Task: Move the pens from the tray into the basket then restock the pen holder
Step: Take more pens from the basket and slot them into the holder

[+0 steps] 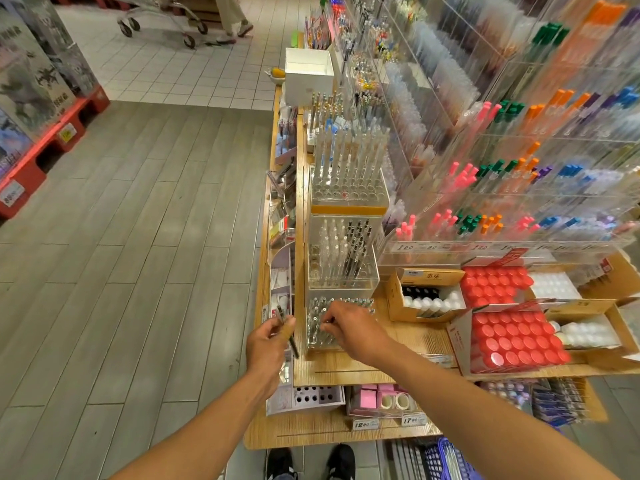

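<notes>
A: Left hand [268,344]?
B: Raised at the shelf's outer edge, fingers curled round dark pens [287,332]; at least two in the grip, exact count unclear.

A: Right hand [349,329]?
B: Reaching over the lowest clear pen holder [323,325], fingertips pinched narrowly on something small at the holder's top; what exactly, cannot tell.

A: Holder contents?
B: Rows of holes, many with pen tips showing. Count not readable.

A: Holders behind?
B: Two more clear tiers stepping up: middle tier [341,261] with clear pens left, dark pens right; top tier [348,181] with white-capped pens at the back, front holes bare.

A: Basket?
B: Blue basket [446,459] at floor level, bottom right, light-coloured items inside; only partly in view.

A: Other stock on the wooden shelf [346,367]?
B: Two cartons of red-capped jars [512,341]; two cartons of white bottles [427,301]. Acrylic wall rack [519,161] with pink, green, orange, blue capped pens.

A: Feet?
B: Two dark shoes [311,462] below the shelf.
</notes>
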A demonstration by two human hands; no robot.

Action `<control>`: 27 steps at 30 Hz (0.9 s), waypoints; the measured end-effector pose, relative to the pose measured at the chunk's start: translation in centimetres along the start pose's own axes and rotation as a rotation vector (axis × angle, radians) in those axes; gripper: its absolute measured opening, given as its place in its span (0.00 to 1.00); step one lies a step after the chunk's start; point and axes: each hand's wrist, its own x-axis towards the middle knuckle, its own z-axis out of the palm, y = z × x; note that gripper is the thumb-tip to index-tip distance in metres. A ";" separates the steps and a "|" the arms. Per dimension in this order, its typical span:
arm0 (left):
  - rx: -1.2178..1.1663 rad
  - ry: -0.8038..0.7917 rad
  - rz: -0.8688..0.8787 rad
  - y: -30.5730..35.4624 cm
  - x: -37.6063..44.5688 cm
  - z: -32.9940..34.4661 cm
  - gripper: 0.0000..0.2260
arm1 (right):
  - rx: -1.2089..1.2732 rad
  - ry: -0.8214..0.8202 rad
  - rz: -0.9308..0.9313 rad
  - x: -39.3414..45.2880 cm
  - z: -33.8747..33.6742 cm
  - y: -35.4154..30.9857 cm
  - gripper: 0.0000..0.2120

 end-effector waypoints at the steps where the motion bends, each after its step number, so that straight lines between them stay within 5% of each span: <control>1: -0.005 -0.006 0.013 0.0 0.0 0.0 0.05 | -0.020 -0.004 -0.012 0.1 0.2 0.1 0.05; 16: 0.110 -0.142 0.120 0.0 0.3 0.9 0.05 | -0.241 0.161 -0.227 0.0 2.5 1.4 0.05; 22: 0.308 -0.205 0.209 -0.5 0.3 0.9 0.10 | -0.168 0.268 -0.157 -3.3 2.1 3.3 0.19; 27: 0.497 -0.218 0.246 -1.1 0.5 0.7 0.11 | -0.101 0.350 -0.056 -4.9 1.6 4.8 0.16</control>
